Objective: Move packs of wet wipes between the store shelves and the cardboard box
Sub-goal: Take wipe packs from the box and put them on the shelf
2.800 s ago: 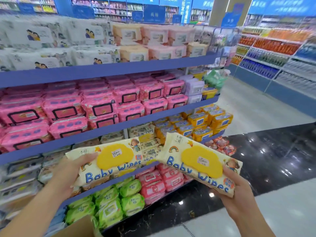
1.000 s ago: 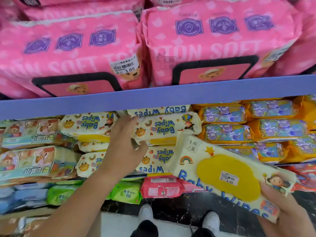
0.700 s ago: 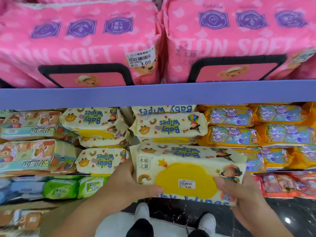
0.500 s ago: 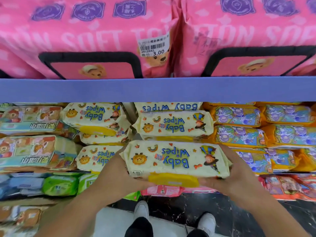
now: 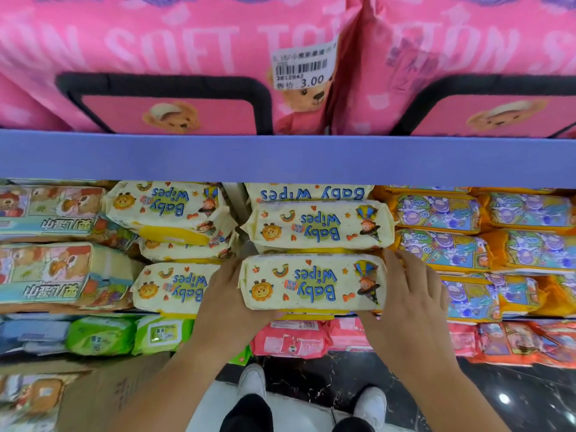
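Note:
A cream Baby Wipes pack (image 5: 311, 282) lies upside down at the front of the middle shelf, below another of the same kind (image 5: 318, 224). My left hand (image 5: 230, 304) grips its left end with the thumb under the front edge. My right hand (image 5: 408, 294) holds its right end, fingers up along the side and thumb beneath. More cream packs (image 5: 174, 289) are stacked to the left. A corner of the cardboard box (image 5: 109, 394) shows at the lower left.
A purple shelf edge (image 5: 280, 157) runs across just above the hands, with big pink packs (image 5: 162, 57) on it. Orange packs (image 5: 442, 247) crowd the right, bear-print packs (image 5: 59, 275) the left. Green (image 5: 103, 335) and pink packs (image 5: 290, 338) fill the shelf below. My shoes (image 5: 252, 381) stand on the floor.
My left hand put its pack on the shelf, then joined the right on the second pack. That pack was turned over and moved forward onto the stack; the camera came closer.

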